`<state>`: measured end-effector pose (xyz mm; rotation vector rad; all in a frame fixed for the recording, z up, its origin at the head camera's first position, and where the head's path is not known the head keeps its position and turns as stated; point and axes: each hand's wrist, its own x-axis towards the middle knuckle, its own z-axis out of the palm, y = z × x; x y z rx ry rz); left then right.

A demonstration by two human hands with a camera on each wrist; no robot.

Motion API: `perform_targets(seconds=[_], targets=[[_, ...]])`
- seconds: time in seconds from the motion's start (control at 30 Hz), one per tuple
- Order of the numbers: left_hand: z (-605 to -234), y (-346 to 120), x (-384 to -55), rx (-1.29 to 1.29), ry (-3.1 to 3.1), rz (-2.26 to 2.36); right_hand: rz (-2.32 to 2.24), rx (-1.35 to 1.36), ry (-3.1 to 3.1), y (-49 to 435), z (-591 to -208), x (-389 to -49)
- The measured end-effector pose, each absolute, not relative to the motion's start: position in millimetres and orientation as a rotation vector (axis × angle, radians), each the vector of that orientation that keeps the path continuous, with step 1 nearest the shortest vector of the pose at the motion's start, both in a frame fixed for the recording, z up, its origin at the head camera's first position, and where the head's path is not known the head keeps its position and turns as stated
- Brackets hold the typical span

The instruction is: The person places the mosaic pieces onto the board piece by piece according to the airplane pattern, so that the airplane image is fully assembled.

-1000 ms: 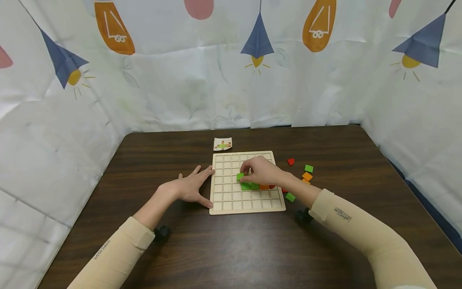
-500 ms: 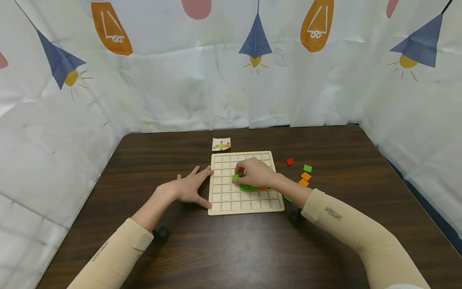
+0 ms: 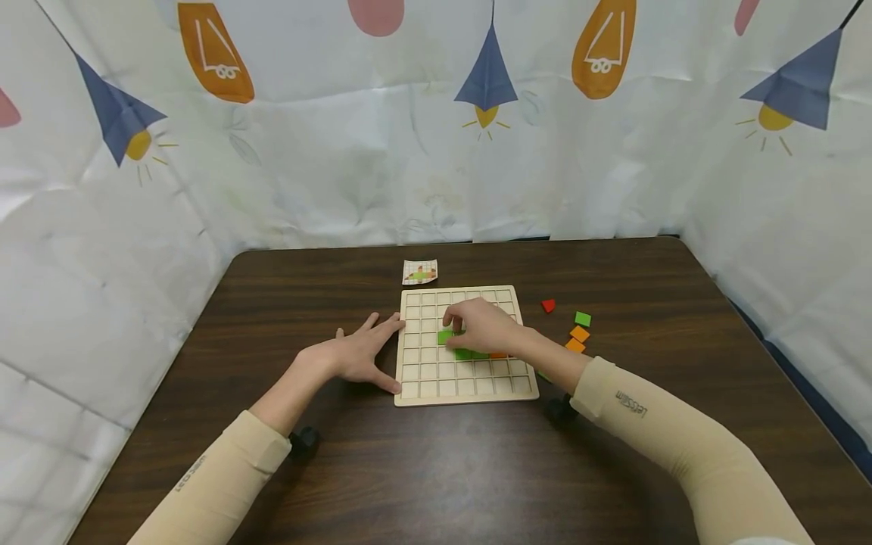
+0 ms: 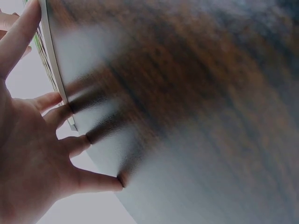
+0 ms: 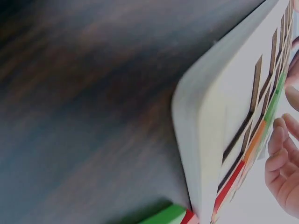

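A pale wooden grid board [image 3: 425, 371] lies on the table, with two green tiles [image 3: 471, 353] and an orange tile [image 3: 499, 354] side by side in one row. My right hand [image 3: 484, 325] is over its middle, thumb and fingertips pinching another green tile [image 3: 445, 337] at a cell up and left of that row. A red piece [image 5: 229, 186] also shows in the right wrist view, at the row's end. My left hand [image 3: 357, 354] has its fingers spread, index finger and thumb against the board's left edge; other fingertips rest on the table in the left wrist view.
A small pattern card [image 3: 419, 272] lies behind the board. To the right are loose pieces: a red one [image 3: 548, 305], a green square [image 3: 582, 319] and two orange squares [image 3: 577, 337]. Another green piece [image 5: 163, 215] sits beside the board's edge. Printed cloth [image 3: 436, 174] surrounds the dark table.
My right hand has moved a little left with the green tile, which now sits flatter at a cell. My left hand has stayed at the board's edge.
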<state>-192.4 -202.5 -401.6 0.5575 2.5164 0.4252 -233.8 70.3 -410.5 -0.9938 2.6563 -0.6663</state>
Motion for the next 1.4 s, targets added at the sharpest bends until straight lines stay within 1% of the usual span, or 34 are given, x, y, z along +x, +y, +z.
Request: perform_targets(seconds=[0.23, 0.6, 0.77, 1.0, 1.4], targets=[[-401, -203, -192, 0.559, 2.523, 0.433, -0.726, -1.012, 2.619, 87, -404, -233], [-400, -201, -191, 0.583, 2.519, 0.436, -0.850, -1.050, 2.538, 136, -403, -223], [-399, -202, -191, 0.574, 2.520, 0.437, -0.909, -0.954, 2.521, 160, -404, -220], [-401, -203, -190, 0.567, 2.520, 0.453, -0.935, -0.893, 2.582, 189, -406, -220], [-401, -204, -189, 0.567, 2.522, 0.459, -0.934, -0.653, 2.677, 240, -402, -223]])
